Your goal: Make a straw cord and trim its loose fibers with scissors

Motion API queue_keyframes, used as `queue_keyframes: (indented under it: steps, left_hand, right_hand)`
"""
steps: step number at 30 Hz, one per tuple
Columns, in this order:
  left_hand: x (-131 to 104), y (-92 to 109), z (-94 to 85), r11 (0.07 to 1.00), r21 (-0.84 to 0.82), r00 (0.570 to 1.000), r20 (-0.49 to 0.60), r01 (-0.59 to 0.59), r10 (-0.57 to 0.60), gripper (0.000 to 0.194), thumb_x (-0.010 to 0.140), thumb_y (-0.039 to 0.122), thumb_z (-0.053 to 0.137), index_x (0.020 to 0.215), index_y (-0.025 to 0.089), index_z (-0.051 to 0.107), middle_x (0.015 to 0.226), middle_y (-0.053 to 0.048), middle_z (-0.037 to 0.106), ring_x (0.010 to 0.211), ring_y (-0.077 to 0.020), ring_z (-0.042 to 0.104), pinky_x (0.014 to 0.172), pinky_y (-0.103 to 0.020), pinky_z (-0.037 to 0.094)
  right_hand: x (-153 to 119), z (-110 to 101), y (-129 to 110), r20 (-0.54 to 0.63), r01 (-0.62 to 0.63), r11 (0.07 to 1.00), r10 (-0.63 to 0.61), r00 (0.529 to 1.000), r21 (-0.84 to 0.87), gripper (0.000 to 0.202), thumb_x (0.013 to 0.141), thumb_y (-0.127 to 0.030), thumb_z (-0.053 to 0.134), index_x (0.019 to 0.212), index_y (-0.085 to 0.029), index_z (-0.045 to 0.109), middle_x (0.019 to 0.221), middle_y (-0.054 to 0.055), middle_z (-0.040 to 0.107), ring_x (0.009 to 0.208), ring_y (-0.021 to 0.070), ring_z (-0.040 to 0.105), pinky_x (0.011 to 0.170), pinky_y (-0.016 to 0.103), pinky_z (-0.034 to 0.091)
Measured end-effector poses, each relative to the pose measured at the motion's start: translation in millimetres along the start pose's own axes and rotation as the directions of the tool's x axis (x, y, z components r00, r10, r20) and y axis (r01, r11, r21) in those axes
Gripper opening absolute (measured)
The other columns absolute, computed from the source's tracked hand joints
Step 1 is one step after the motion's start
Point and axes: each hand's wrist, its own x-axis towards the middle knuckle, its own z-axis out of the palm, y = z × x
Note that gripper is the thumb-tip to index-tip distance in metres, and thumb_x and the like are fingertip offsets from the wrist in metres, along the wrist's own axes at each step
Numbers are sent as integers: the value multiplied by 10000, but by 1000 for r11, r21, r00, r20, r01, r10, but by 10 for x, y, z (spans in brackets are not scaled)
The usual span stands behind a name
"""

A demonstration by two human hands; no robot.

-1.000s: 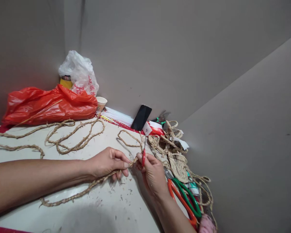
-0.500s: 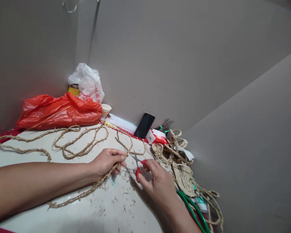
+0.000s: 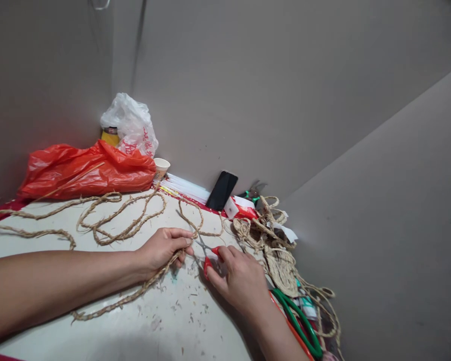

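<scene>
Between its thumb and fingers my left hand pinches a braided straw rope, which has short stray ends along it. One part of the rope hangs down toward the near left, and the rest lies in loose loops on the white table. My right hand has its thumb and fingers in the red handles of small scissors. The scissors' blades are parted and point at the rope just beyond my left fingertips. Whether the blades touch a strand I cannot tell.
An orange-red plastic bag, a white bag and a paper cup stand at the back left. A phone leans on the wall. Coiled cord and green-handled scissors lie at the right. Straw scraps litter the white table.
My right hand has brought the scissors slightly left, closer to the rope at my left fingertips. My left hand keeps its pinch. The whole view has shifted a little.
</scene>
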Motion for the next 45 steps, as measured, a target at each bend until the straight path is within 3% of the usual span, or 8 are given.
queue_keyframes:
  steps: [13, 26, 29, 33, 35, 37, 39, 45]
  left_hand:
    - [-18, -26, 13, 997, 71, 1000, -13, -7, 8, 271, 713, 223, 630, 953, 105, 585, 616, -14, 639, 423, -64, 451, 405, -190, 364]
    - [-2, -26, -11, 998, 60, 1000, 2, -20, 20, 360, 675, 269, 671, 984, 100, 593, 628, -12, 636, 434, -64, 456, 415, -194, 372]
    - [-13, -26, 2, 998, 66, 1000, 18, -24, 23, 347, 682, 289, 669, 965, 99, 602, 633, -12, 632, 431, -61, 452, 413, -195, 367]
    - [-46, -45, 37, 994, 104, 995, 97, 14, -24, 338, 696, 313, 663, 953, 98, 620, 645, -16, 633, 422, -64, 464, 416, -207, 375]
    - [-69, -65, 51, 990, 129, 985, 159, 50, -70, 353, 691, 320, 677, 966, 105, 628, 655, -19, 639, 433, -69, 484, 424, -207, 382]
    - [-88, -82, 59, 986, 146, 973, 206, 75, -105, 371, 693, 351, 686, 980, 120, 633, 676, -25, 652, 451, -75, 506, 431, -206, 389]
    - [-99, -89, 59, 985, 153, 965, 232, 85, -120, 373, 711, 405, 672, 959, 128, 643, 704, -41, 668, 468, -82, 525, 433, -208, 399]
    - [-100, -52, 47, 985, 157, 958, 265, 66, -107, 339, 666, 411, 732, 813, 124, 627, 716, -61, 687, 445, -75, 522, 430, -211, 401]
  right_hand:
    - [-9, 76, -109, -49, -42, 999, 41, 998, -16, 228, 779, -408, 555, 730, -200, 634, 599, 19, 628, 521, 169, 535, 560, 277, 240]
    - [-23, 114, -33, 31, -85, 955, 80, 996, 283, 314, 842, -338, 476, 560, -202, 504, 484, -18, 507, 444, 111, 417, 491, 253, 211]
    - [-1, 125, -15, 48, -194, 793, 204, 978, 578, 352, 843, -380, 488, 541, -199, 470, 477, -32, 448, 458, 105, 384, 491, 242, 253]
    - [75, 112, -103, 281, -365, 209, 346, 895, 907, 411, 814, -506, 559, 566, -181, 513, 521, -17, 508, 496, 112, 456, 520, 242, 351]
    - [113, 101, -169, 417, -419, -67, 322, 850, 906, 388, 749, -527, 640, 630, -166, 563, 580, -2, 553, 503, 109, 478, 506, 237, 355]
    - [137, 90, -212, 479, -424, -231, 299, 826, 876, 374, 686, -496, 717, 628, -161, 561, 554, -21, 522, 469, 87, 431, 469, 218, 318]
    - [146, 75, -217, 462, -387, -271, 332, 822, 882, 367, 654, -447, 757, 583, -163, 535, 497, -51, 456, 448, 70, 368, 452, 207, 288]
    - [136, 83, -116, 319, -269, -171, 517, 795, 948, 360, 640, -426, 765, 553, -172, 525, 484, -62, 410, 468, 73, 331, 453, 204, 275]
